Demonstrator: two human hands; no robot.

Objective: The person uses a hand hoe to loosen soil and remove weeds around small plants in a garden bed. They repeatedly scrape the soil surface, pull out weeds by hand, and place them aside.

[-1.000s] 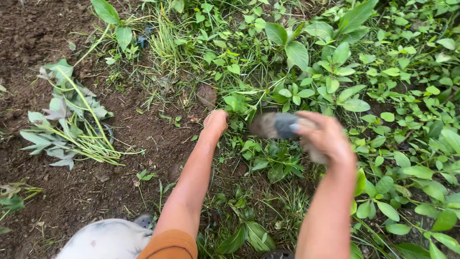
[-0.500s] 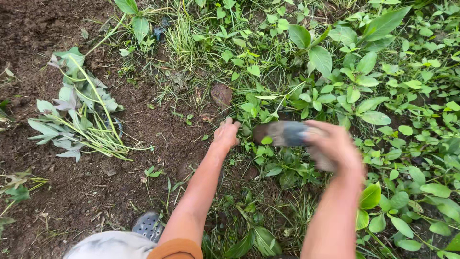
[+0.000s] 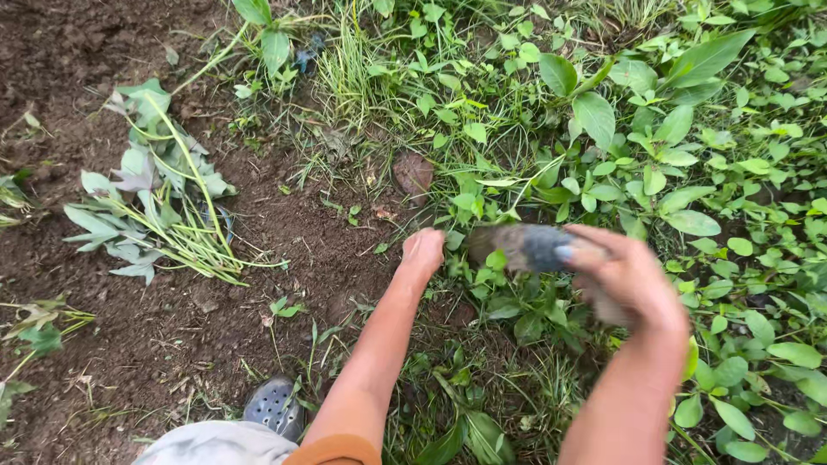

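— Any pots or bins here?
— None to see, only soil (image 3: 103,362) and weeds (image 3: 603,129).
— The hands?
— The right hand (image 3: 629,280) is clamped on a blurred tool (image 3: 521,247), its dark blade over the weeds' left edge. The left hand (image 3: 424,251) is curled into weeds just beside the blade; whether it grips any, I cannot tell.
— Nearby?
— Pulled plants (image 3: 159,202) lie on the soil, well apart; a grey shoe (image 3: 274,406) sits below.

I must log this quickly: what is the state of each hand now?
Left hand: closed, down among the weeds; its grip cannot be told.
Right hand: closed, holding a hand tool.
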